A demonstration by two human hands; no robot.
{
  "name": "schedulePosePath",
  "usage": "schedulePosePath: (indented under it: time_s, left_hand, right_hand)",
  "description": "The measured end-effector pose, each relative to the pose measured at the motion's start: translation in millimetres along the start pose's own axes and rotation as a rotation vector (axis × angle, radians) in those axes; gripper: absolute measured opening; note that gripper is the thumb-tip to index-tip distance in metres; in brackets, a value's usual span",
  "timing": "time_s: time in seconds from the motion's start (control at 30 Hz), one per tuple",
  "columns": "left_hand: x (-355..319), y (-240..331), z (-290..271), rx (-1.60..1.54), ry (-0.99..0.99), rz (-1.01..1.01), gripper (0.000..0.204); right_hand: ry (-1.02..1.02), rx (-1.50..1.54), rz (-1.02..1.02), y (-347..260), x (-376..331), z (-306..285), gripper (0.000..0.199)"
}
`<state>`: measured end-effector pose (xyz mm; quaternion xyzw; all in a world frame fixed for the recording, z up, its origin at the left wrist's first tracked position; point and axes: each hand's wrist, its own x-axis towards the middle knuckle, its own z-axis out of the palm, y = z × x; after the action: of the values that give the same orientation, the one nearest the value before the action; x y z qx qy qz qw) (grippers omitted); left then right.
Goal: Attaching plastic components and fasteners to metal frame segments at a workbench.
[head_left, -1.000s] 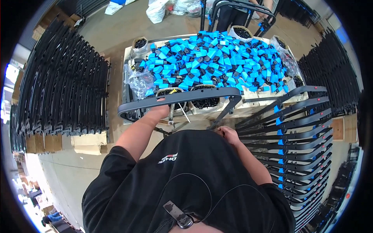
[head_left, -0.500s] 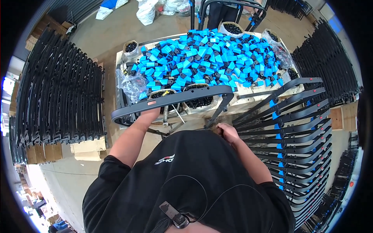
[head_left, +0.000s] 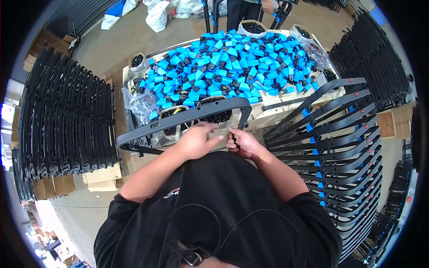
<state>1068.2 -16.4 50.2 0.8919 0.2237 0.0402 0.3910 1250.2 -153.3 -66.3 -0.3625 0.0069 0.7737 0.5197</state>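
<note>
A black curved frame (head_left: pixel 181 117) stands across in front of me, its bent corner at the right. My left hand (head_left: pixel 196 142) is just on my side of it, thumb and fingers apart, fingertips pointing toward my right hand. I see nothing held in it. My right hand (head_left: pixel 243 144) is curled with thumb and forefinger pinched together, below the frame's bent corner. Whatever it pinches is too small to make out. Beyond the frame, tubs of small black parts (head_left: pixel 216 117) stand at the table's near edge, partly hidden by the bar and my left hand.
A large heap of blue and black plastic pieces (head_left: pixel 223 64) covers the table (head_left: pixel 263 117). A row of similar black frames (head_left: pixel 344 152) leans close on my right; stacked black frames (head_left: pixel 67 116) stand left. Another person (head_left: pixel 243 13) is across the table.
My left hand has come from behind the frame's left part, over to the right beside my right hand. My right hand has shifted slightly left and up. The view has shifted a little.
</note>
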Motion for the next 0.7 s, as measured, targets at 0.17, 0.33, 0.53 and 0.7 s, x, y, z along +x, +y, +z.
schedulePosePath:
  time_s: [0.17,0.33,0.53,0.7]
  left_hand:
    - [-45.3,-24.8,-18.1,-0.126,-0.020,-0.167,0.036]
    - [-90.6,-79.7,18.2,-0.452,0.158,-0.641,0.031]
    - [-86.3,-55.3,41.6,-0.326,0.202,-0.694,0.030]
    - [-85.0,-31.6,52.7,-0.305,0.241,-0.785,0.032]
  right_hand:
    - [0.146,-0.054,-0.044,-8.0,-35.6,-41.5,0.045]
    - [0.808,-0.822,-0.562,-65.7,-7.4,-122.8,0.034]
    - [0.965,-1.412,-0.533,-172.8,58.2,-152.2,0.053]
    - [0.795,-1.644,-0.119,-220.4,82.1,-151.6,0.057]
